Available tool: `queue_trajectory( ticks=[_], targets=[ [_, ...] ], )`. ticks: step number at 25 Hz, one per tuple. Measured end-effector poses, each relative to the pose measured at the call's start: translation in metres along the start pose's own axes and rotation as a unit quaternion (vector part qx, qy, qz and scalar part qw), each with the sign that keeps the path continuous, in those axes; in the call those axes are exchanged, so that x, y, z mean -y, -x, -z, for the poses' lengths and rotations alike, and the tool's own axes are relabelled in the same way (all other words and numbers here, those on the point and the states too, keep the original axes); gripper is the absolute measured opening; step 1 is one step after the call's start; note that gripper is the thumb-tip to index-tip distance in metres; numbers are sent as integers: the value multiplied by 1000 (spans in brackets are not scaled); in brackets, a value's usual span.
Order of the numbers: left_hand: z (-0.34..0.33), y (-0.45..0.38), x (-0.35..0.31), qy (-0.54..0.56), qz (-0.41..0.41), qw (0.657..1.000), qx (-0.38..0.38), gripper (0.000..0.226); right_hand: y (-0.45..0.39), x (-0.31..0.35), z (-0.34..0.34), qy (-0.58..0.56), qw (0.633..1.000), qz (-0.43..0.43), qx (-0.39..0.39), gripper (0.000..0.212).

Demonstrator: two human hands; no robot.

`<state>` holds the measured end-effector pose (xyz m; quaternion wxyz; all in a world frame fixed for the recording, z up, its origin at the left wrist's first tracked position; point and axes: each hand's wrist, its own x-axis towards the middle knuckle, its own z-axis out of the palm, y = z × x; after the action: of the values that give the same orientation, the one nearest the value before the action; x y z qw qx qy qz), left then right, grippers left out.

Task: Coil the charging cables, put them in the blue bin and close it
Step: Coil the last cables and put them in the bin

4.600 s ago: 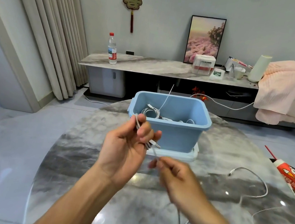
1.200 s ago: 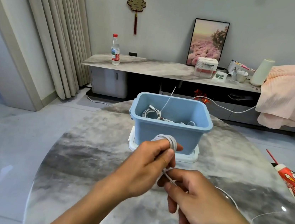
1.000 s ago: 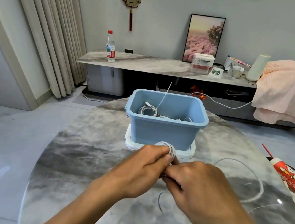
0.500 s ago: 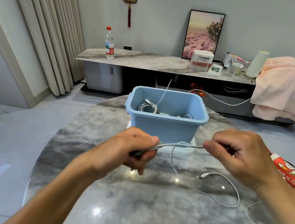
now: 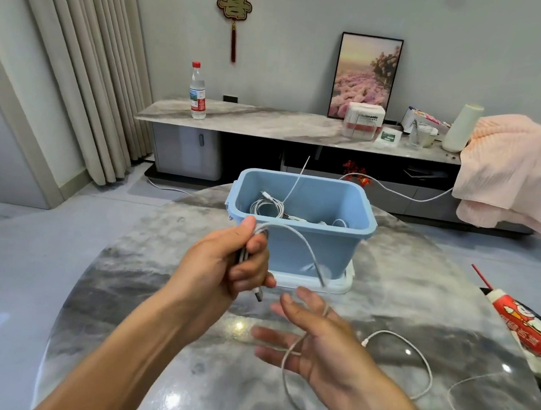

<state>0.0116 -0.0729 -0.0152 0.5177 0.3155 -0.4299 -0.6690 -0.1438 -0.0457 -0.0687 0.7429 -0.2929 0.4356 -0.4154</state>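
Note:
The blue bin [image 5: 311, 247] stands open on the marble table, with coiled white cables [image 5: 267, 206] inside. Its white lid [image 5: 343, 283] lies under it. My left hand [image 5: 227, 267] grips a bundle of white charging cable [image 5: 296, 237] just in front of the bin's left corner; a plug hangs below the fist. The cable arcs right and down, then loops over my right hand [image 5: 317, 343], whose fingers are spread and relaxed. The cable's free end [image 5: 413, 358] trails on the table at right.
The round marble table [image 5: 149, 292] carries a red and white tube [image 5: 526, 330] at its right edge. Behind stands a low sideboard [image 5: 272, 125] with a water bottle [image 5: 198, 92], boxes and a pink blanket [image 5: 518, 174].
My right hand let go of its pinch on the cable and dropped lower, toward the middle, fingers spread. My left hand rose toward the bin, holding the bundle. The stretched cable went slack.

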Motion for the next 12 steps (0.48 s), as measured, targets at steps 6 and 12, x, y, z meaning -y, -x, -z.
queue_trajectory(
  ticks=[6, 12],
  targets=[
    [67, -7, -44, 252, -84, 958, -112, 24, 12, 93, 77, -38, 985, 150, -72, 32],
    [47, -5, -37, 177, -41, 975, -131, 45, -20, 79, 149, 323, 890, 106, -305, 42]
  ],
)
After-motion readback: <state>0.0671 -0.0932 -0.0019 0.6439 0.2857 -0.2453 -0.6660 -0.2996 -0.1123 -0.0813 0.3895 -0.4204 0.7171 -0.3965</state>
